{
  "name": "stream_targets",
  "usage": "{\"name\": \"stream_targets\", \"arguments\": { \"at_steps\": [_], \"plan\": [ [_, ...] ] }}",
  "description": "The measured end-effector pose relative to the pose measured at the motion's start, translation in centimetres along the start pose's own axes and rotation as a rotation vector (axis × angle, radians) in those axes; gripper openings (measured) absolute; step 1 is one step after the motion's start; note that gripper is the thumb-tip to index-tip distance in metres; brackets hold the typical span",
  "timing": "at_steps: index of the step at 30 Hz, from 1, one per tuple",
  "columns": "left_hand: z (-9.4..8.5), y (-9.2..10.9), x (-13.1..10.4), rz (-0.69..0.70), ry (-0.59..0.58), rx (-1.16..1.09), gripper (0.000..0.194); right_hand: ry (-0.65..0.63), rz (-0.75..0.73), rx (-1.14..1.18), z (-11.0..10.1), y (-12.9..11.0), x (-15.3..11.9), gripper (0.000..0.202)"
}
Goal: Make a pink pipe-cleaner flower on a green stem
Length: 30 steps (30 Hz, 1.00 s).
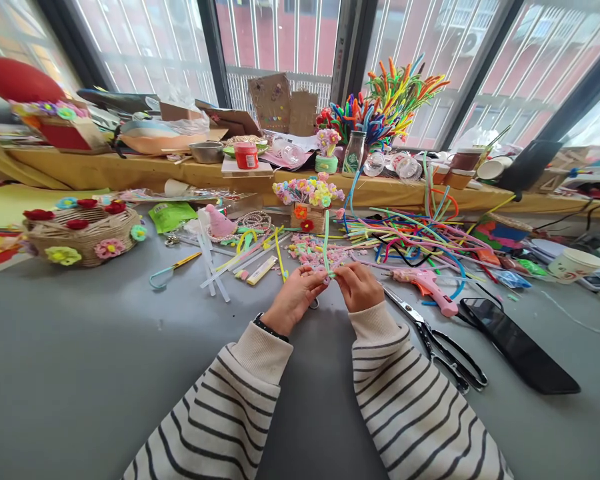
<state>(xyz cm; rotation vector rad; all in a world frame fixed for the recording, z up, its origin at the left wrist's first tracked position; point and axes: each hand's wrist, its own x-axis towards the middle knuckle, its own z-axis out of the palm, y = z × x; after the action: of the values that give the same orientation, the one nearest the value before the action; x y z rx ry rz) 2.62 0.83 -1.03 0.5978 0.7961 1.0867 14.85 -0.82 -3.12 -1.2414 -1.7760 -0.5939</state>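
Observation:
My left hand (300, 299) and my right hand (359, 287) meet over the middle of the grey table. Between their pinched fingertips is a light green pipe cleaner (326, 241), one part standing upright and a short part bent sideways at the fingers. A small pinkish bit shows under the left fingertips, too small to make out. Behind the hands lies a heap of small pastel pieces (313, 252). Black-handled scissors (433, 340) lie beside my right forearm, and a pink glue gun (425, 283) rests just beyond them.
A black phone (520, 347) lies at the right. Loose pipe cleaners (410, 237) spread behind the glue gun. Glue sticks (213, 267) and a yellow-and-blue hooked tool (174, 270) are at the left, near a flower-trimmed basket (83, 233). A flower-filled box (307, 217) stands at the back.

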Motion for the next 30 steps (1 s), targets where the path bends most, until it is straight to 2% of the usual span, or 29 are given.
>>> {"name": "stream_targets", "arguments": {
  "at_steps": [21,24,27,30],
  "plan": [
    [-0.1,-0.5,0.2,0.136,-0.012,0.037,0.033,-0.043,0.043,0.045,0.3,0.2,-0.2,0.015],
    [-0.1,-0.6,0.2,0.218,0.004,0.084,0.035,-0.045,0.056,0.04,0.4,0.2,-0.3,0.014],
    [0.1,-0.6,0.1,0.377,0.03,0.224,0.035,-0.065,0.093,0.06,0.8,-0.1,-0.2,0.016],
    [0.3,-0.6,-0.1,0.574,0.078,0.379,0.031,-0.099,0.235,0.165,1.4,-0.7,0.0,0.014]
  ]
}}
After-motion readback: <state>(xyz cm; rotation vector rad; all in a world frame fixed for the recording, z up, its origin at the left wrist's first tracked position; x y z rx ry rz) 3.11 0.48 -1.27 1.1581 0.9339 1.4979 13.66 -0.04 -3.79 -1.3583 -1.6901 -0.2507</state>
